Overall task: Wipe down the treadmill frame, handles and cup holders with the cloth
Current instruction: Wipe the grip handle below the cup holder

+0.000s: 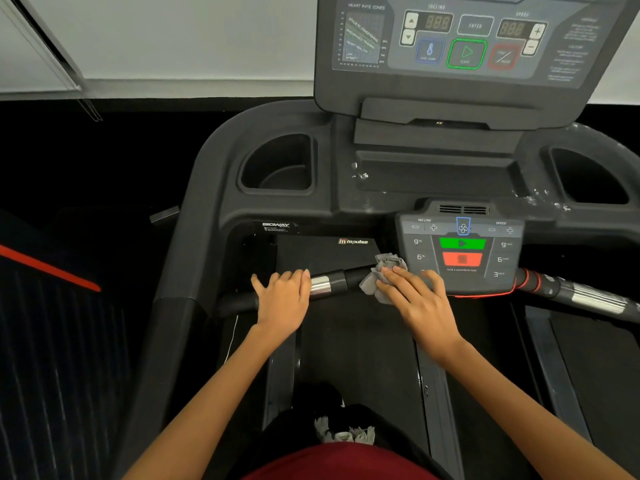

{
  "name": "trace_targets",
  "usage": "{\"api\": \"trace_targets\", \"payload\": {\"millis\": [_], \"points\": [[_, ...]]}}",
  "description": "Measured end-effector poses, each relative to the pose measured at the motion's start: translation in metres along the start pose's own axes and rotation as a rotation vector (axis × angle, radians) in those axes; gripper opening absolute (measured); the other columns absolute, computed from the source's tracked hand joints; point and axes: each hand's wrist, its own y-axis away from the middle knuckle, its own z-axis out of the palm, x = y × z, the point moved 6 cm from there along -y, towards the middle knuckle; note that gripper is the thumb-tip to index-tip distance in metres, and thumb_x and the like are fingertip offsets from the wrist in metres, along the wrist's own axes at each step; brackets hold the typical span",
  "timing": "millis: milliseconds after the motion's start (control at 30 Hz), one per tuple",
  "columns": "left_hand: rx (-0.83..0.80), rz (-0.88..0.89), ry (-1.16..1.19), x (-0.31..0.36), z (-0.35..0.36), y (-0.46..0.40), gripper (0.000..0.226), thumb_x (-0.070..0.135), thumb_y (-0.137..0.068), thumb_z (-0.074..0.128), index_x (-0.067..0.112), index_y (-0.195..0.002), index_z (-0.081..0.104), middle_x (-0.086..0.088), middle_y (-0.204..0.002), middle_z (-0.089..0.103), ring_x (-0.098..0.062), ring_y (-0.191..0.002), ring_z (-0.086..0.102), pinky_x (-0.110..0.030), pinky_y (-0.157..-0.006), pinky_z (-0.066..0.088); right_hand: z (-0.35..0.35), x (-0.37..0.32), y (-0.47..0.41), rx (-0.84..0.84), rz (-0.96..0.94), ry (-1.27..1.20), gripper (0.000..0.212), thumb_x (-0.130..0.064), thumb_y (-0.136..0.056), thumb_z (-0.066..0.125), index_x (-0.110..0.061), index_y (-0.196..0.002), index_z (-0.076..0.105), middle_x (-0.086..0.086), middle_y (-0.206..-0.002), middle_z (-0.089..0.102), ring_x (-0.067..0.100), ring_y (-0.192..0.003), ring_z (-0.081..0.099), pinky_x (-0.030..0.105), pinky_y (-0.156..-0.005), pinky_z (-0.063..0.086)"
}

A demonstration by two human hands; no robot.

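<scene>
A dark treadmill fills the view. Its front handle bar [341, 282] runs left to right, black with a silver sensor band. My left hand [282, 299] rests over the bar, fingers curled on it just left of the silver band. My right hand [419, 299] presses a crumpled grey cloth [379, 275] against the bar, right beside the small control panel [462, 252]. Behind the bar lie the left cup holder [278, 166] and the right cup holder [585, 176], with white specks on the tray [433, 176] between them.
The large console display [460, 43] stands tilted at the top. The right handle section [581, 294] has red rings and a silver band. The frame's left arm [180, 271] curves down toward me. Another treadmill with a red stripe [48, 268] sits at the left.
</scene>
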Motion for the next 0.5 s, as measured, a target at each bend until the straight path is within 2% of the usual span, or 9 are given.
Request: {"api": "trace_targets", "payload": {"millis": [67, 100, 167, 233, 333, 367, 433, 500], "points": [[0.0, -0.006, -0.012, 0.001, 0.0, 0.0, 0.037, 0.03, -0.102, 0.026, 0.017, -0.108, 0.061, 0.0, -0.095, 0.066, -0.02, -0.098, 0.059, -0.059, -0.109, 0.019, -0.001, 0.003, -0.007, -0.02, 0.008, -0.024, 0.065, 0.011, -0.051, 0.081, -0.004, -0.113, 0.068, 0.012, -0.119, 0.067, 0.03, -0.103, 0.067, 0.042, -0.094, 0.029], [0.001, -0.008, -0.017, 0.001, 0.0, 0.0, 0.037, 0.03, -0.102, 0.026, 0.017, -0.107, 0.061, 0.0, -0.095, 0.066, -0.02, -0.098, 0.059, -0.059, -0.109, 0.019, -0.002, 0.003, -0.011, -0.029, 0.012, -0.031, 0.066, 0.01, -0.052, 0.081, -0.005, -0.115, 0.067, 0.012, -0.12, 0.066, 0.029, -0.106, 0.066, 0.042, -0.097, 0.029], [0.001, -0.014, -0.028, 0.002, 0.0, 0.0, 0.037, 0.03, -0.102, 0.026, 0.018, -0.107, 0.061, 0.0, -0.095, 0.066, -0.02, -0.098, 0.059, -0.059, -0.109, 0.019, -0.001, 0.001, -0.016, -0.048, 0.029, -0.03, 0.063, 0.007, -0.059, 0.077, -0.005, -0.119, 0.064, 0.011, -0.126, 0.063, 0.028, -0.115, 0.061, 0.041, -0.108, 0.02], [-0.007, -0.015, -0.041, 0.003, 0.0, -0.001, 0.037, 0.03, -0.102, 0.026, 0.018, -0.108, 0.06, 0.001, -0.095, 0.065, -0.02, -0.098, 0.059, -0.059, -0.109, 0.019, 0.001, -0.001, -0.023, -0.093, 0.052, -0.016, 0.051, -0.005, -0.07, 0.073, -0.008, -0.119, 0.063, 0.01, -0.128, 0.061, 0.028, -0.122, 0.057, 0.044, -0.115, 0.009], [-0.019, -0.01, -0.04, 0.004, 0.0, -0.002, 0.036, 0.029, -0.102, 0.027, 0.017, -0.11, 0.06, 0.0, -0.097, 0.066, -0.021, -0.1, 0.059, -0.059, -0.108, 0.019, 0.004, -0.001, -0.036, -0.166, 0.099, 0.039, 0.036, -0.025, -0.085, 0.054, -0.011, -0.116, 0.062, 0.01, -0.121, 0.061, 0.028, -0.119, 0.058, 0.056, -0.117, 0.0], [-0.023, -0.007, -0.045, 0.003, -0.001, -0.001, 0.036, 0.029, -0.102, 0.027, 0.017, -0.111, 0.059, 0.0, -0.098, 0.066, -0.021, -0.101, 0.059, -0.06, -0.108, 0.019, 0.005, -0.001, -0.037, -0.174, 0.108, 0.058, 0.037, -0.027, -0.085, 0.052, -0.011, -0.116, 0.061, 0.01, -0.12, 0.061, 0.027, -0.119, 0.057, 0.058, -0.116, 0.001], [-0.025, -0.005, -0.044, 0.003, 0.0, -0.001, 0.036, 0.029, -0.102, 0.026, 0.017, -0.113, 0.059, -0.001, -0.099, 0.066, -0.021, -0.101, 0.059, -0.06, -0.108, 0.02, 0.006, -0.004, -0.031, -0.17, 0.1, 0.087, 0.045, -0.025, -0.078, 0.066, -0.011, -0.121, 0.061, 0.011, -0.126, 0.06, 0.027, -0.122, 0.055, 0.058, -0.112, 0.011], [-0.018, 0.0, -0.042, 0.003, -0.001, -0.001, 0.037, 0.029, -0.102, 0.026, 0.017, -0.112, 0.059, -0.001, -0.098, 0.066, -0.021, -0.101, 0.06, -0.061, -0.108, 0.02, 0.009, -0.005, -0.017, -0.161, 0.091, 0.094, 0.072, -0.01, -0.059, 0.083, -0.008, -0.127, 0.06, 0.014, -0.132, 0.058, 0.028, -0.126, 0.052, 0.054, -0.104, 0.022]]}}
